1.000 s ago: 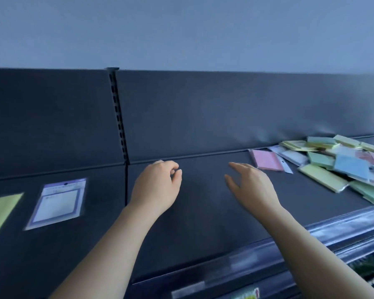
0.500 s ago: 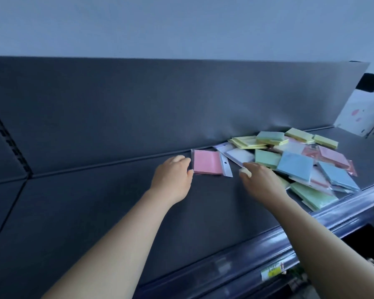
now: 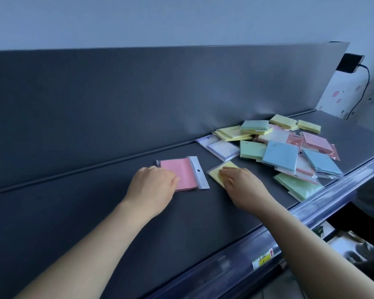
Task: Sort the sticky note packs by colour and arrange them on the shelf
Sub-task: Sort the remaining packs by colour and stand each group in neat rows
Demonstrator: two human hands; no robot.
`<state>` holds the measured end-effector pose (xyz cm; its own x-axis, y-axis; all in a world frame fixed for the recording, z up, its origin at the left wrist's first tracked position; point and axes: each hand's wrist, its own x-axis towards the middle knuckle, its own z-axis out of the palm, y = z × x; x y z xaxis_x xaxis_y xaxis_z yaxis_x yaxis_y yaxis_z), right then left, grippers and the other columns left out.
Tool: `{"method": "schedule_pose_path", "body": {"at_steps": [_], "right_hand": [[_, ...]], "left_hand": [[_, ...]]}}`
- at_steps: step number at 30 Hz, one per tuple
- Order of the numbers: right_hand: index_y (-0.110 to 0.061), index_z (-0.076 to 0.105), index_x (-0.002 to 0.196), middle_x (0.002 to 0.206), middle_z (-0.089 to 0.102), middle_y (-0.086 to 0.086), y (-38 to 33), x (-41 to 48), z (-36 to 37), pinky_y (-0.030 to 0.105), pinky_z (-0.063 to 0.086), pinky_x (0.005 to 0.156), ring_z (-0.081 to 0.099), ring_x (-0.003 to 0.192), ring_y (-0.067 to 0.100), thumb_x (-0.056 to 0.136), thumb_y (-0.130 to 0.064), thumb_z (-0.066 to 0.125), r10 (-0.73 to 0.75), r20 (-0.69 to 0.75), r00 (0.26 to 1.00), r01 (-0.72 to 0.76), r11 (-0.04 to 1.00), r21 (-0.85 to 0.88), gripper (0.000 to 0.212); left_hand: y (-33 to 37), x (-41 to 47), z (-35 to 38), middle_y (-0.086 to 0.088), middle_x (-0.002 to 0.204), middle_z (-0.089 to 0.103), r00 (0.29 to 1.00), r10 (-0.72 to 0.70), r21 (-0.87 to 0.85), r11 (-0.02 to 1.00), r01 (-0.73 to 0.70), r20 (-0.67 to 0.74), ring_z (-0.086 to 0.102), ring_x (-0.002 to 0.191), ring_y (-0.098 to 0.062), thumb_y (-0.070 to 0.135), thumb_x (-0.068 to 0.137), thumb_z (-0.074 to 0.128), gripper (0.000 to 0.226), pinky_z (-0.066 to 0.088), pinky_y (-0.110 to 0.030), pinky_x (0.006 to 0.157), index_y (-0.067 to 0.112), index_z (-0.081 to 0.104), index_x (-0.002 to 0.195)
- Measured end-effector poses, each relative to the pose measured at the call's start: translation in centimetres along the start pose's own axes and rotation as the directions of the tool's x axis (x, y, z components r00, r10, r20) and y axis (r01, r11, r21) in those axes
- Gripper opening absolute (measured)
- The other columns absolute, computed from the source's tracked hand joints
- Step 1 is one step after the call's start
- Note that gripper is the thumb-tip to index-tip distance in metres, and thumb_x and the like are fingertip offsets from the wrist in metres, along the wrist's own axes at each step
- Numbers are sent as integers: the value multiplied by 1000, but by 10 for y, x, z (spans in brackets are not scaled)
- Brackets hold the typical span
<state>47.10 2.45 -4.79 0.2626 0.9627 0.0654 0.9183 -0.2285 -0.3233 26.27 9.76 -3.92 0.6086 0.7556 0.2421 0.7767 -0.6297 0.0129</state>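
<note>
Pink is the only colour set clear of the heap so far: in the head view one pink pack (image 3: 178,174) in a clear sleeve lies flat on the dark shelf (image 3: 84,223), just past the picture's centre toward 12 o'clock; a yellow pack (image 3: 216,170) lies just beside it at its 3 o'clock, apart from it and also flat. The rest is unsorted, by my reading; the pile (image 3: 289,147) at 2 o'clock of the view is a loose jumble of yellow, green, blue, pink and white packs overlapping one another, with a blue pack (image 3: 280,153) on top and a green pack (image 3: 298,185) at the shelf's front lip; no colour rows show on this stretch of shelf, so I judge the sorting barely begun.

The left hand (image 3: 152,186) reaches in from 7 o'clock and rests palm-down on the pink pack's near-left part, fingers loosely bent, thumb lying across the sleeve; it lifts nothing. The right hand (image 3: 242,186) comes from 5 o'clock, fingers fairly straight, tips pressed on the yellow pack's near half, seemingly placed to slide it; neither hand wraps a pack.
</note>
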Motion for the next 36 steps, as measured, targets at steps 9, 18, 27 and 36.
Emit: {"method": "schedule_pose_path", "body": {"at_steps": [9, 18, 27, 36], "right_hand": [[-12, 49, 119, 120, 55, 9, -4, -7, -13, 38, 43, 93, 48, 114, 29, 86, -40, 62, 235, 65, 970, -237, 971, 36, 45], [-14, 43, 135, 131, 41, 8, -23, -7, -22, 28, 41, 82, 53, 106, 25, 79, -25, 73, 146, 3, 989, -143, 963, 229, 64], [-24, 56, 104, 92, 60, -11, -78, -3, -23, 23, 45, 60, 59, 84, 10, 82, -8, 63, -123, -106, 987, 163, 790, 591, 28], [-26, 52, 103, 92, 61, -13, -183, -41, 9, 18, 39, 50, 59, 75, 5, 89, -11, 56, -382, 6, 924, 267, 656, 706, 21]], "left_hand": [[-15, 41, -3, 0, 157, 16, 862, -219, -188, 923, 335, 457, 17, 143, -27, 65, 80, 61, 98, 25, -41, 114, 17, 16, 153], [-17, -1, -21, -1, 123, 40, 816, -459, -290, 775, 561, 350, 45, 110, -22, 65, 55, 82, 84, 45, -35, 79, 17, 46, 114], [-31, -100, -55, 1, 91, 64, 652, -758, -732, 428, 531, 30, 66, 84, -27, 22, 84, 65, 11, 57, -50, 75, 21, 54, 89], [-64, -226, -85, 7, 93, 67, 331, -939, -804, 268, 530, -95, 67, 85, -20, 15, 86, 55, 16, 59, -48, 75, 26, 62, 96]]}}
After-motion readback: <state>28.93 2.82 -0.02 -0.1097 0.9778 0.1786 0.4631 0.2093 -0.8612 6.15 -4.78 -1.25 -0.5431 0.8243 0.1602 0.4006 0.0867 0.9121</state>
